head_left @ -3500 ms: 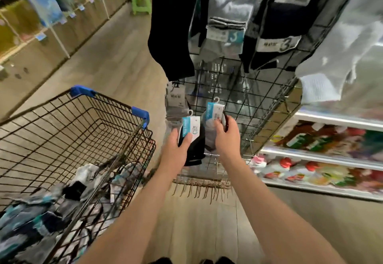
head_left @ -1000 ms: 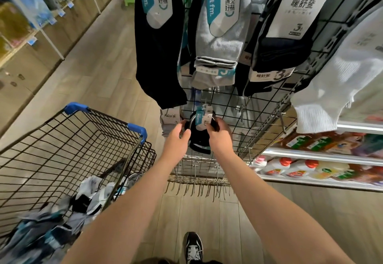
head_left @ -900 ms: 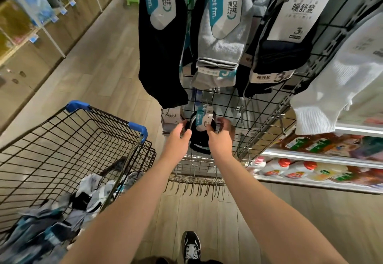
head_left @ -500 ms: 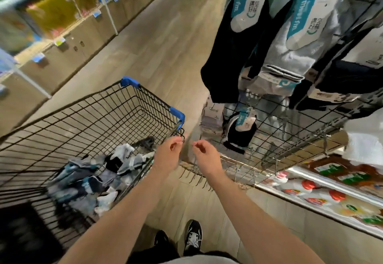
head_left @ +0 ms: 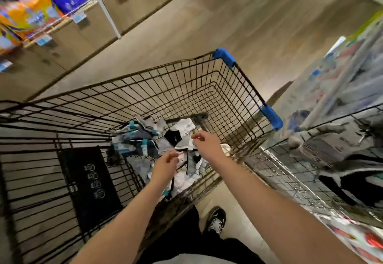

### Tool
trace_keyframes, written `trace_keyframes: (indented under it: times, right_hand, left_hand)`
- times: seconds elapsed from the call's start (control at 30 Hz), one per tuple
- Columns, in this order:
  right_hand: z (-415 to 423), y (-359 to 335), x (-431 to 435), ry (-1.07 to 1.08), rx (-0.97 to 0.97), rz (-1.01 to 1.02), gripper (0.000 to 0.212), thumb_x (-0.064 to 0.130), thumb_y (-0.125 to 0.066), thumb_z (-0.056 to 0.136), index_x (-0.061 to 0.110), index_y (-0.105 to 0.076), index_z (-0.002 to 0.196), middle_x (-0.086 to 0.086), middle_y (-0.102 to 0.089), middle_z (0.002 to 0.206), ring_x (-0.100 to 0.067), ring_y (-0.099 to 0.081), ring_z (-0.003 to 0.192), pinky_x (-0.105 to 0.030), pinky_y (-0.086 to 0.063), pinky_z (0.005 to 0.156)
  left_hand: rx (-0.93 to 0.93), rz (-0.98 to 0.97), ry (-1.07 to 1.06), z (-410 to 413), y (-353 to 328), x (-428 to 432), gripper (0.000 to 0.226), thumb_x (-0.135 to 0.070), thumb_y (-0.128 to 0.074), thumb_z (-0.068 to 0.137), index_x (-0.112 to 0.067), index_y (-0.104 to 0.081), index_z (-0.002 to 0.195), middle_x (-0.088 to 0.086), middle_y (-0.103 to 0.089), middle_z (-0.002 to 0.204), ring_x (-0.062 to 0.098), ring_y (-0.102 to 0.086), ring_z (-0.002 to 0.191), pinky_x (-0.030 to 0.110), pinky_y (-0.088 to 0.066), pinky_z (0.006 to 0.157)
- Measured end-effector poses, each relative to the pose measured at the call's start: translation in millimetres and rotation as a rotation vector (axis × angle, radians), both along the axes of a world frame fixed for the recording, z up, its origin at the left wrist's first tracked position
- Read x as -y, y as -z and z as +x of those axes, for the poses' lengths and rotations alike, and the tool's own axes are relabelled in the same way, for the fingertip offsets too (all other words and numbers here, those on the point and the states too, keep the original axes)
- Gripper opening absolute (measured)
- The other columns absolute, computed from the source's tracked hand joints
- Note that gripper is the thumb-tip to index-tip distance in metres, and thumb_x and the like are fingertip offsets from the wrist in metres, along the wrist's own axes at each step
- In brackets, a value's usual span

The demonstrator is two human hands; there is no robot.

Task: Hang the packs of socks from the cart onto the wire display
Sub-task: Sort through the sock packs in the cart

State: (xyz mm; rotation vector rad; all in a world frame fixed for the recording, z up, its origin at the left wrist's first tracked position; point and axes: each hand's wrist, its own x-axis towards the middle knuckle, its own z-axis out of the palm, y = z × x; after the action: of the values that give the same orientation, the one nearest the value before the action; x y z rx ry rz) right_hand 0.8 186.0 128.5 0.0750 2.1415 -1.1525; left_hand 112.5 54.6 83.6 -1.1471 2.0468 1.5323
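Now that the black pack I was fixing on the rack a second ago is out of my fingers, the packs of socks (head_left: 143, 141) that count are the heap in the bottom of the cart (head_left: 186, 89), grey, white and black with teal bands, and my view has swung down over them. My left hand (head_left: 165, 165) hangs just above the pile, fingers loosely curled, holding nothing. My right hand (head_left: 205, 145) is a little farther in, thumb and forefinger close together, also empty. So one more pack is hung, I judge, and this is the reach for the next. The wire display (head_left: 310, 160) is now at my right edge, smeared. As for writing, the black plate (head_left: 91, 180) on the cart's near wall shows four white characters too blurred to read, and the sock bands and the shelf's price tags (head_left: 78, 16) show nothing legible.
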Motion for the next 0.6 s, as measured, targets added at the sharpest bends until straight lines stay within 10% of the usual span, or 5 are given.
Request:
trace_keyframes:
  times: [0.2,0.4,0.6]
  right_hand:
    - [-45.2,96.5,80.4,-0.05,0.109,0.114,0.027,0.011,-0.058,0.094,0.01,-0.068,0.119,-0.008,-0.069,0.121,-0.024,-0.063,0.112,-0.033,-0.049,0.098]
    - [-67.8,197.8,125.8,-0.227,0.154,0.261,0.041,0.018,-0.06,0.095,0.008,-0.057,0.135,-0.014,-0.061,0.134,-0.031,-0.055,0.125,-0.042,-0.042,0.108]
    - [-57.8,256.9,135.8,-0.172,0.072,0.382,0.03,0.023,-0.069,0.087,0.023,-0.057,0.115,-0.01,-0.062,0.121,-0.031,-0.061,0.11,-0.045,-0.052,0.093]
  left_hand:
    - [0.067,0.089,-0.125,-36.5,78.9,60.8,0.008,-0.026,-0.057,0.101,-0.031,-0.064,0.102,-0.002,-0.068,0.114,0.017,-0.064,0.101,0.023,-0.053,0.076]
    - [0.045,0.155,-0.184,-57.3,145.9,87.0,0.011,-0.023,-0.056,0.099,-0.03,-0.064,0.102,-0.002,-0.067,0.104,0.02,-0.065,0.097,0.033,-0.054,0.082]
    - [0.074,0.139,-0.169,-62.5,192.5,97.1,0.032,-0.022,-0.05,0.103,-0.023,-0.057,0.134,-0.008,-0.063,0.116,0.007,-0.06,0.099,0.03,-0.049,0.093]
